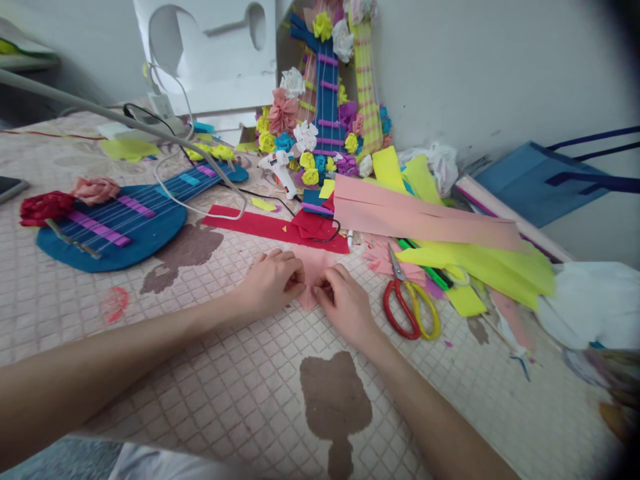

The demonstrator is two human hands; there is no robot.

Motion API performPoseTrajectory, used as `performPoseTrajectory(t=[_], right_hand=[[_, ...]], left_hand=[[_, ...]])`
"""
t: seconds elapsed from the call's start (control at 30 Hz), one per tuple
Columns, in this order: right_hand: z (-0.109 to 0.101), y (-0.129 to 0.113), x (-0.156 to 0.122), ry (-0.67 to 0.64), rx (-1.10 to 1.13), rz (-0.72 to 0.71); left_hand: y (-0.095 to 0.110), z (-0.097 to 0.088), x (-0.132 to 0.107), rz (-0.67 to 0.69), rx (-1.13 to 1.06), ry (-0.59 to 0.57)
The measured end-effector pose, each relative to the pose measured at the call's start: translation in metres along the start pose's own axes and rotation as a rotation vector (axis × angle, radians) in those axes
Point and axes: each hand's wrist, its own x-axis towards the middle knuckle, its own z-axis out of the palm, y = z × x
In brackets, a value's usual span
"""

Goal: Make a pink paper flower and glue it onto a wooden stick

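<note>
A small piece of pink paper (311, 261) lies in front of me on the patterned tablecloth. From its left side my left hand (274, 283) pinches it, fingers curled together. My right hand (345, 300) grips the opposite side between thumb and fingers. Both hands rest low, close to the table, and partly cover the sheet. Just beyond it stretches a long red paper strip (245, 225). To the right of my right hand lie scissors (410, 300) with one red and one yellow handle, blades pointing away.
A blue paper guitar (120, 223) with paper flowers lies at left. A white glue gun (281, 172) stands behind the red strip. Long pink paper (425, 217) and yellow paper (490, 267) pile up at right. Decorated guitars (327, 100) lean at the back. A white cable (165, 183) loops over the table.
</note>
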Motion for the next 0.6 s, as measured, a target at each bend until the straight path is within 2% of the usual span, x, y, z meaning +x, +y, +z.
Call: performPoseTrajectory(t=[0.33,0.6], right_hand=[[0.0015,-0.0032,-0.0011,0.009,-0.003,0.037],[-0.0015,-0.0056,-0.0025,-0.016,-0.021,0.02]], left_hand=[[0.0051,-0.0009,-0.0015,-0.02,0.019,0.001],[0.0067,-0.0042,-0.0028,-0.011,0.054,-0.072]])
